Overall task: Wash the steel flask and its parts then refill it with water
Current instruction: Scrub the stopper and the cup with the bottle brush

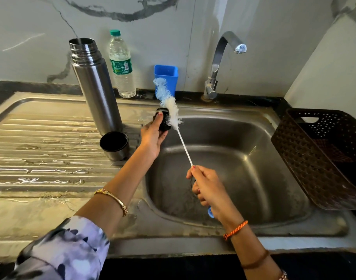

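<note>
The tall steel flask (96,87) stands open and upright on the drainboard, left of the sink basin. Its steel cup lid (114,145) sits mouth up just in front of it. My left hand (152,136) holds the black stopper (164,120) over the basin's left edge. My right hand (209,190) grips the handle of a long bottle brush (169,102), whose white and blue bristles rest against the stopper.
The steel sink (223,168) holds no dishes, and its tap (219,63) at the back shows no running water. A plastic water bottle (121,65) and a blue holder (166,77) stand by the wall. A dark brown basket (324,158) sits to the right.
</note>
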